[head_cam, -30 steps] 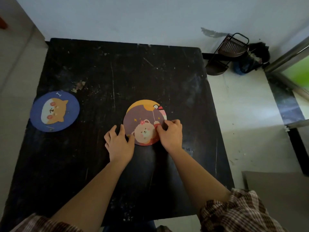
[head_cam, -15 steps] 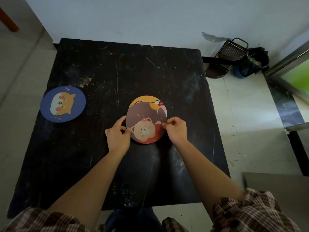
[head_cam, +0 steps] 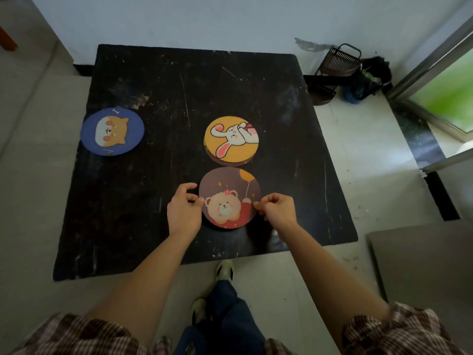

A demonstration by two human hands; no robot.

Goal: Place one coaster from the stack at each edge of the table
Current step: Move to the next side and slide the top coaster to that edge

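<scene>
You hold a bear coaster near your edge of a scuffed black square table (head_cam: 153,190).

From left: a round blue dog-print coaster (head_cam: 112,131) sits at the left edge. Your left hand (head_cam: 183,210) and right hand (head_cam: 277,210) pinch the round brown bear-print coaster (head_cam: 229,198) by its sides. Just beyond, the yellow rabbit-topped stack (head_cam: 231,140) waits mid-table. Far and right edges are bare, with open room around.

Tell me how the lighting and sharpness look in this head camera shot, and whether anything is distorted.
Head view: dim overall, the black table nearly swallowing detail; bright daylight blows out green at the doorway; wide-angle bending curves the table edges and wall lines; bear coaster and both hands, left hand and right hand, look slightly soft.
</scene>
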